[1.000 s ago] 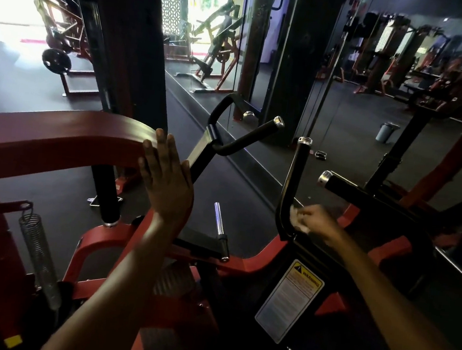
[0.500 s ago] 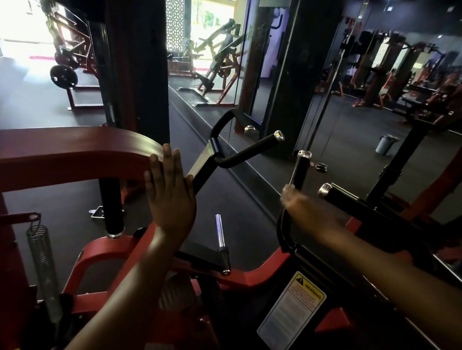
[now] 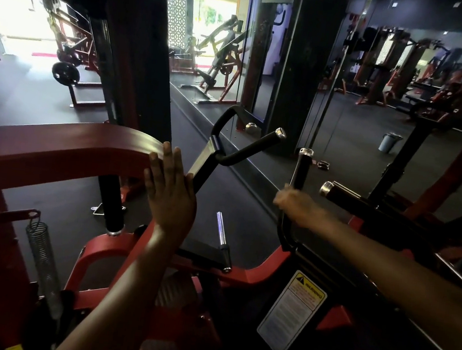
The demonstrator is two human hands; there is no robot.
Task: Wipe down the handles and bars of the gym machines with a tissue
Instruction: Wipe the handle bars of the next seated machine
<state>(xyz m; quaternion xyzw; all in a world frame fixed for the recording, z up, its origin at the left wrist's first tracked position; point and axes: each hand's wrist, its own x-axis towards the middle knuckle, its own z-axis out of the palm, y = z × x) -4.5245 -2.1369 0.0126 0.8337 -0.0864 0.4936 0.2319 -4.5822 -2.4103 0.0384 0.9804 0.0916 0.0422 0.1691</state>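
My left hand (image 3: 169,194) lies flat and open against the rounded end of the red frame arm (image 3: 70,146) and holds nothing. My right hand (image 3: 292,207) is blurred and closed around the upright black handle (image 3: 302,168), just below its chrome-capped grip. A pale edge of the tissue (image 3: 278,200) shows at my fingertips; the rest is hidden in the hand. Left of it, an angled black handle (image 3: 255,146) with a chrome cap sticks out. To the right lies a horizontal black handle (image 3: 344,196).
A chrome peg (image 3: 221,229) stands on the red base between my arms. A coil spring (image 3: 42,252) hangs at the lower left, and a warning label (image 3: 292,309) sits below my right arm. A mirror wall (image 3: 344,115) runs ahead, reflecting a bucket (image 3: 388,141) and other machines.
My right hand has slid up the upright handle from its lower bend towards the grip. My left hand stays on the red arm.
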